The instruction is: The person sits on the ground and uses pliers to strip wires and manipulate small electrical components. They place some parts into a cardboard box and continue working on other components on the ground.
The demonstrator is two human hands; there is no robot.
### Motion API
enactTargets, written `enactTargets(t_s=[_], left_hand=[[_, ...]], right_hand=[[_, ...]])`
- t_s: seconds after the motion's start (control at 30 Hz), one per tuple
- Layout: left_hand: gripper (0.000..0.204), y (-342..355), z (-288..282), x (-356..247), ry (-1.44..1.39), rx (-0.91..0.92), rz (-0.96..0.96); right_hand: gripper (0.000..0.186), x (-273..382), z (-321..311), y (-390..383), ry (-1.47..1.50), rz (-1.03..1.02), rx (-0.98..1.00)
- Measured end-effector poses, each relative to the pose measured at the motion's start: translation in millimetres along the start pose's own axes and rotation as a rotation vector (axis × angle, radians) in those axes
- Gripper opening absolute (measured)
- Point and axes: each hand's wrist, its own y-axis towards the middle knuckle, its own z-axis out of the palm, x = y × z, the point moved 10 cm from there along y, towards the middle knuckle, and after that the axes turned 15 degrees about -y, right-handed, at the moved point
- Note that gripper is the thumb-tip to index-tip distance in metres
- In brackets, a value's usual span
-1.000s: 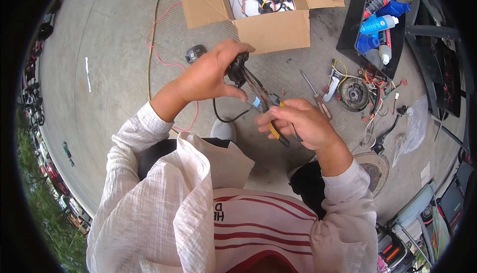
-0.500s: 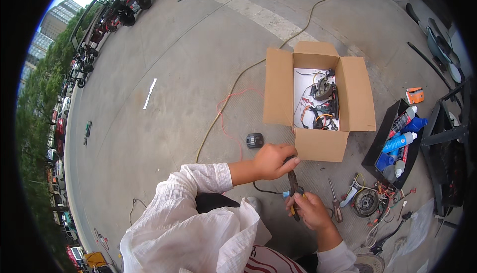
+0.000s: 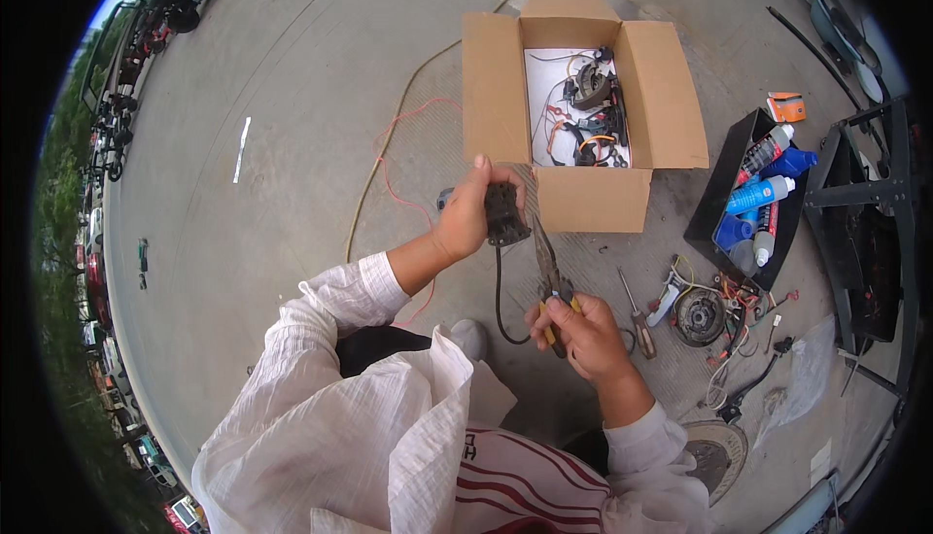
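Note:
My left hand (image 3: 473, 208) grips a dark, dirty, block-shaped part (image 3: 505, 213) with recesses in its face. A black cable (image 3: 500, 291) hangs below the part and curves toward my right hand (image 3: 583, 333). That hand is closed around long-nose pliers (image 3: 548, 264) with yellow and black handles. The pliers' jaws point up beside the part's right edge; whether they touch it I cannot tell. Behind my left hand, a small dark object (image 3: 444, 199) on the ground is mostly hidden.
Ahead stands an open cardboard box (image 3: 593, 199) holding used parts and wires. To its right is a black bin (image 3: 714, 208) of bottles and spray cans. A screwdriver (image 3: 641, 330), a round drum-like part (image 3: 700, 310) and loose wiring lie right of my hand. A hose (image 3: 389, 140) crosses the ground.
The view has shifted, so the scene sits higher and further left. My left hand has turned and lifted, showing the dark part's face. The pliers stay in my right hand.

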Motion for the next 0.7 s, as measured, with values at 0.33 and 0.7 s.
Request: enactTargets(t_s=[0.33,0.7], left_hand=[[0.070,-14.9,23.2,-38.0,0.502,0.233,0.286],[0.036,-31.1,51.2,-55.4,0.676,0.434,0.479]], right_hand=[[0.020,15.6,23.5,-16.0,-0.170,0.037,0.151],[0.033,0.7,29.0,-17.7,-0.190,0.251,0.183]])
